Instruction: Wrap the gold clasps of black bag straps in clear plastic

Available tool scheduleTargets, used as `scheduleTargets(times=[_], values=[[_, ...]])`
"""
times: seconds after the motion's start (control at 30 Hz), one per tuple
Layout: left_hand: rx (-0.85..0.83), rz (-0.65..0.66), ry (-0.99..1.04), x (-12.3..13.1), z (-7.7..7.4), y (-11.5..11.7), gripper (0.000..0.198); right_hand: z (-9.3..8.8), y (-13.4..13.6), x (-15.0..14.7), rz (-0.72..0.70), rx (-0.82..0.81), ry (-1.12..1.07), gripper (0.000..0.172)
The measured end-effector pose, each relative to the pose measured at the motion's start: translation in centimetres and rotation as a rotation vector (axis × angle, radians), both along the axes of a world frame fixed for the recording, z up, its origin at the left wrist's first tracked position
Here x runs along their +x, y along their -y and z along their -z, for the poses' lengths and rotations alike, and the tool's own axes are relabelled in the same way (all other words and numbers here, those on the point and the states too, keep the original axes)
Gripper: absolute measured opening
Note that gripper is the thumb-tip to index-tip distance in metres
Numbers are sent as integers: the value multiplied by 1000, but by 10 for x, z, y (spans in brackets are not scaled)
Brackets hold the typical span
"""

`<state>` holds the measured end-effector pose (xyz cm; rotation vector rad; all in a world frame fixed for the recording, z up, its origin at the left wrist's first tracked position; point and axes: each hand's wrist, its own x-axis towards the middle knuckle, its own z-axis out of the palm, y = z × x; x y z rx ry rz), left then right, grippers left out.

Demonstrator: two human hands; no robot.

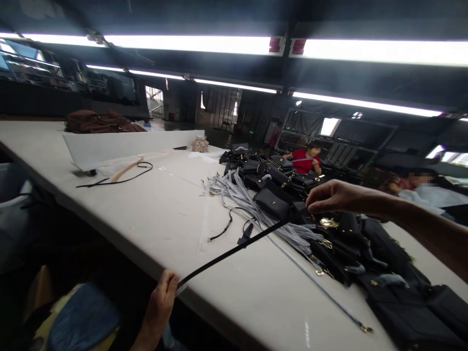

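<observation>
A black strap (234,249) stretches slantwise above the white table between my two hands. My left hand (164,292) grips its lower end by the table's near edge. At the upper right, my right hand (325,196) pinches the other end, in front of the black bags. Beneath the strap lies a bundle of grey-wrapped straps (243,192) with gold clasps. A thin black strap with a small clasp (221,231) and a small black tag-like piece (245,235) rest on the tabletop close by.
Black bags (272,201) with gold fittings are heaped along the right of the table (153,229). A white board (135,146), brown material (104,122) and a loose black cord (146,165) lie at the left. Two people sit beyond, one in a red top (302,161).
</observation>
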<state>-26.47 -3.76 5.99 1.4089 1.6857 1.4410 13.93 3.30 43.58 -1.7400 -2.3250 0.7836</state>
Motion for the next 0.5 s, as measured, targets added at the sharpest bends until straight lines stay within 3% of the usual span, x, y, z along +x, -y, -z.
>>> scheduleTargets(times=[0.13, 0.23, 0.33, 0.43, 0.5], values=[[-66, -58, 14, -22, 45, 11, 35, 2, -11, -1, -14, -35, 109, 23], [-104, -69, 31, -22, 60, 16, 36, -2, -17, -4, -24, 20, 224, 23], [-115, -48, 68, -8, 53, 16, 40, -18, -23, -10, -29, 125, 241, 38], [-125, 129, 195, 14, 26, 9, 46, -39, -30, -22, 22, 279, 139, 54], [-92, 182, 328, 29, 5, -1, 50, -50, -36, -33, 69, 376, 83, 61]])
